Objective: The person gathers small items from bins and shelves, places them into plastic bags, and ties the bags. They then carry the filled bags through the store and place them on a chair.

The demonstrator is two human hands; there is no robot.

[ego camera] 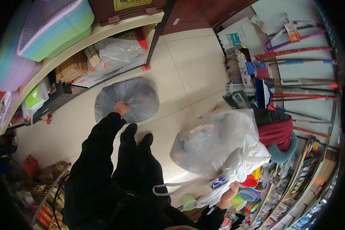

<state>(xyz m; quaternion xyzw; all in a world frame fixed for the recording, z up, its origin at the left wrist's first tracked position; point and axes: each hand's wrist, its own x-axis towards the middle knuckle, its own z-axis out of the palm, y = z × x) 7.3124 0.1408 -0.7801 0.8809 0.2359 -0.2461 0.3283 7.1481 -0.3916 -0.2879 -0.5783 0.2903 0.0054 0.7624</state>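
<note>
My left hand (121,108) is closed on the gathered top of a full grey plastic bag (141,97), which rests on the tiled floor in front of my shoes. At the lower right, my right hand (229,195) grips a white plastic carrier bag (243,161), whose handle loop hangs out to the left. Beyond that bag lies a large translucent plastic bag (207,141) with blurred contents. Whether my right hand also holds part of the large bag cannot be told.
A shelf (103,37) with stacked plastic baskets (57,31) runs along the upper left. Mops and brooms (304,96) line the right wall. Goods racks (290,184) stand at the lower right, near a pale green cup (188,201). Boxes (44,215) lie at the lower left.
</note>
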